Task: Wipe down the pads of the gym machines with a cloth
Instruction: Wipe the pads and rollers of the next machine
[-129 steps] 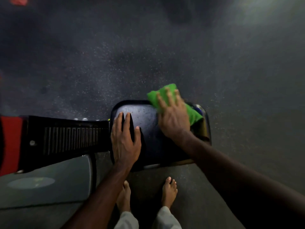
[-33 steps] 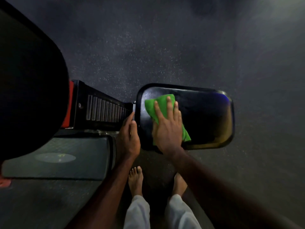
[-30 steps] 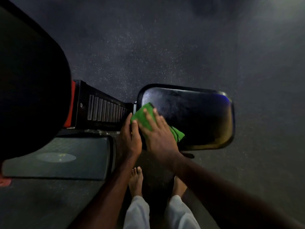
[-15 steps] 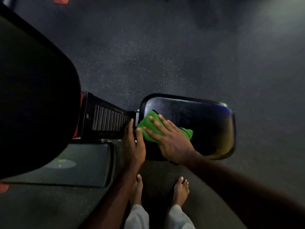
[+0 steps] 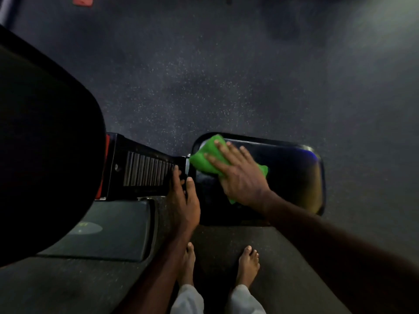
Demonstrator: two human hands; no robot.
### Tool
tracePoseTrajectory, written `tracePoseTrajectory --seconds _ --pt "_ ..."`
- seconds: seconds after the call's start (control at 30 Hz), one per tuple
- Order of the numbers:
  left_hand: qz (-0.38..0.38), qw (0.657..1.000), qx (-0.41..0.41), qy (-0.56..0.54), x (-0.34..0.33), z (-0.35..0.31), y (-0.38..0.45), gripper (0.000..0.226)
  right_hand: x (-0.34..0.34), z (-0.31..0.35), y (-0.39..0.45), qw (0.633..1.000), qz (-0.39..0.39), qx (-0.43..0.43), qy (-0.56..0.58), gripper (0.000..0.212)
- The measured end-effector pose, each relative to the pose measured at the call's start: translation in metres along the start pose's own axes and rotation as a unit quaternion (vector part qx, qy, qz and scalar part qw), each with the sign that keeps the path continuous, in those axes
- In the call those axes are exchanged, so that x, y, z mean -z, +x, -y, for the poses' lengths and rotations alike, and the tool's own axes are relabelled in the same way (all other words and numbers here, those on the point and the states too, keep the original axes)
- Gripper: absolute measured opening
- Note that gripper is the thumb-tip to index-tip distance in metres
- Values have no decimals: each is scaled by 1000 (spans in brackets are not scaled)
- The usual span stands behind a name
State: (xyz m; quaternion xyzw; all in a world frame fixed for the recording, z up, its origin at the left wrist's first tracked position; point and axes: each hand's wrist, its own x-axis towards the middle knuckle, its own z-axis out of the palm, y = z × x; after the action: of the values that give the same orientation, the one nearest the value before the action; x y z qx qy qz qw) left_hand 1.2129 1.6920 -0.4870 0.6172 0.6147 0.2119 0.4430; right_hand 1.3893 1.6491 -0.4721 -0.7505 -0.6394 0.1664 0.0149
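Black speckled rubber floor (image 5: 226,87) is filling most of the head view. Big black rounded pad (image 5: 45,143) is bulging in at left, very dark, surface detail not readable. Glossy black seat pad (image 5: 294,177) is sitting right of centre, lying flat, catching a blue and a yellowish glare on its right side. Black ribbed bracket (image 5: 140,168) with a red edge is joining the big pad's side to the seat pad. Dark grey mat (image 5: 108,230) is lying below the bracket, carrying a pale oval mark; writing on it is too dim to read.

Right arm is reaching in from lower right, forearm angling up-left, right hand (image 5: 240,177) lying palm-down on the seat pad's left part. Its fingers are straight and spread, pointing up-left, pressing flat on the green cloth (image 5: 204,159), not curling round it. Cloth is bunching under the palm at the pad's upper-left corner, a bit poking out on the right and below the hand.

Left arm is coming up from the bottom centre, left hand (image 5: 183,205) resting palm-down at the seat pad's left edge, fingers straight, close together, tips touching the bracket end, gripping nothing.

Two bare feet (image 5: 247,266) are standing on the floor just below the pad, pale trouser cuffs (image 5: 188,300) showing at the bottom edge.
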Motion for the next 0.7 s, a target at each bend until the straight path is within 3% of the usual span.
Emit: tracePoseTrajectory --seconds 0.07,0.13,0.17,0.27,0.33,0.4,0.47,0.5,0.53,0.63,0.7 --pt "14 1000 -12 15 -6 2 5 51 7 1 36 986 -34 -159 37 66" --pt "16 999 -13 39 -13 7 6 49 9 19 64 974 -23 -215 62 65" --pt "15 999 -10 48 -15 6 5 48 7 27 67 983 -14 -178 39 66" --pt "28 998 -24 59 -20 12 -3 49 -6 21 31 999 6 53 5 67" --pt "28 997 -38 66 -23 16 -8 55 -6 -1 1 997 4 70 14 70" --pt "17 997 -44 58 -30 15 -10 60 2 -16 2 998 -29 -53 22 71" --pt "-1 997 -46 58 -37 10 -10 61 16 -12 36 975 -45 -209 64 65" --pt "-9 997 -47 65 -40 9 -9 61 20 -2 55 964 -39 -248 85 61" --pt "-15 996 -49 74 -43 10 -8 61 22 8 68 967 -30 -239 83 60" --pt "-26 994 -41 93 -48 20 -13 62 0 25 52 1000 -6 4 18 64" --pt "-20 995 -37 93 -51 23 -16 64 -9 11 11 996 2 86 1 70"
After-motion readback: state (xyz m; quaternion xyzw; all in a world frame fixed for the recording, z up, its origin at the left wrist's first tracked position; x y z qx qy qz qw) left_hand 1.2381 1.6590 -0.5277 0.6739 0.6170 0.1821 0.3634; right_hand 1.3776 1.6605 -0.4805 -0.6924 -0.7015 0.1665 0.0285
